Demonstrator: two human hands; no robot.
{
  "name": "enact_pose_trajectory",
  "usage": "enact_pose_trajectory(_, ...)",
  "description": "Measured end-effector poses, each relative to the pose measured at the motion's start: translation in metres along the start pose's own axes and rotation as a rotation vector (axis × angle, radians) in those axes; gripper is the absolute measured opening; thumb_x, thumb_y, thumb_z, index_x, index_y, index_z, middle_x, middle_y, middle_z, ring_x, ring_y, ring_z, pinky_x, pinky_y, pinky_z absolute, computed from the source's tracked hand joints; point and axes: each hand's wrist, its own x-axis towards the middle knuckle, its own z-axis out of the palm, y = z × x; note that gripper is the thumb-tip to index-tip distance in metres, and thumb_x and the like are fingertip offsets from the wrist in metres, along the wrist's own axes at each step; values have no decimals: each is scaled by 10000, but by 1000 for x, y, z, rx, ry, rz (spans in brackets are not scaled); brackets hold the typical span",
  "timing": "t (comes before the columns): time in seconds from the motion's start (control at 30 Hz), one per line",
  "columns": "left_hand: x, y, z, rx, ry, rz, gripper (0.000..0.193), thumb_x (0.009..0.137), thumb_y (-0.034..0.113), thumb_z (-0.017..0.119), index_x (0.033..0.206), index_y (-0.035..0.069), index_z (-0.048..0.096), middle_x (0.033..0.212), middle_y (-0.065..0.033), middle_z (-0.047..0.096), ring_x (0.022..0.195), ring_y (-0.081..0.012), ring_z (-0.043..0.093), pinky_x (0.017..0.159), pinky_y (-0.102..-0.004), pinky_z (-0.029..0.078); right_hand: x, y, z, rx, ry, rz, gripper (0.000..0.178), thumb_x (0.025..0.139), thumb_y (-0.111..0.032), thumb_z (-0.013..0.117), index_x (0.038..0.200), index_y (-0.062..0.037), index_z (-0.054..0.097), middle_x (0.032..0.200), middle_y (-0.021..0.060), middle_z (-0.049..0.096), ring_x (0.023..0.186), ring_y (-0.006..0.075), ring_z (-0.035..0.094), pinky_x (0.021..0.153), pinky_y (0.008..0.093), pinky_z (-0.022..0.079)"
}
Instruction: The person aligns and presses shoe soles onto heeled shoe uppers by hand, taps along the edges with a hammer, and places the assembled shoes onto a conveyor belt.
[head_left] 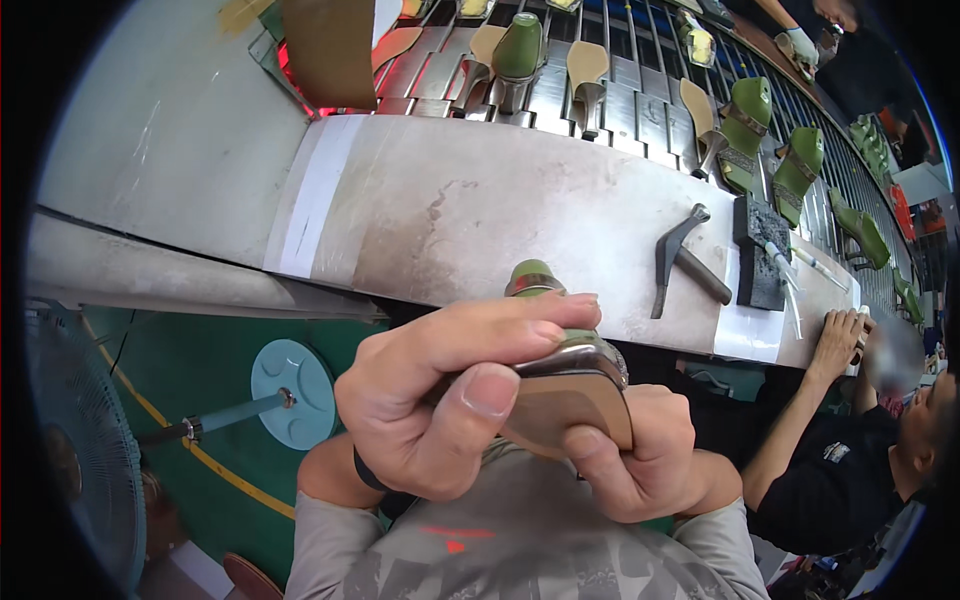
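Both my hands grip a shoe in front of my chest, its tan sole (560,405) turned toward me. My left hand (430,390) wraps round one side, with the thumb near the sole's edge and the fingers across the green part. My right hand (640,445) holds the other end, its thumb pressed on the sole. Beyond my left fingers, a rounded green end (532,274) of the shoe sticks up. Much of the shoe's upper is hidden by my fingers. On the bench to the right lies a hammer (685,255) with a dark head and grey handle.
The worn pale bench (480,210) spans ahead. Beside the hammer, a black block (758,255) carries thin brushes (785,270). A metal conveyor behind holds heeled soles (588,75) and green shoes (745,130). A co-worker (850,470) sits at right; a fan (85,450) stands at left.
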Motion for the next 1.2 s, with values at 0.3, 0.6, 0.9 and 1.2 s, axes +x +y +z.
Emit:
enact_pose_trajectory(0.3, -3, 18, -13, 246, 103, -19, 309, 1033, 269, 693, 1078, -26, 611, 998, -276, 736, 928, -322, 764, 914, -480, 624, 19, -10, 16, -40, -100, -92, 158, 903, -102, 780, 957, 20, 696, 638, 103, 594, 499, 269, 603, 464, 355, 469)
enact_pose_trajectory(0.6, 5, 22, -21, 473, 171, -68, 263, 948, 191, 712, 975, -53, 616, 886, -176, 708, 805, -236, 722, 802, -367, 604, 28, 0, 26, -26, -145, -125, 199, 877, -102, 790, 1007, 14, 693, 622, 98, 592, 508, 272, 612, 479, 373, 484)
enact_pose_trajectory(0.9, 0, 10, -41, 560, 367, -54, 219, 923, 127, 717, 1038, -39, 633, 892, -167, 712, 825, -221, 709, 789, -333, 571, 35, 17, 26, -36, -63, -127, 135, 848, -54, 788, 906, 8, 683, 678, 113, 661, 518, 245, 639, 481, 332, 490)
enact_pose_trajectory(1.2, 2, 3, -48, 604, 437, -40, 238, 836, 94, 854, 979, -16, 699, 884, -68, 709, 817, -115, 646, 747, -261, 515, 39, 17, 38, -77, 75, -187, 167, 868, -84, 795, 869, -32, 637, 629, 82, 572, 518, 276, 600, 479, 394, 470)
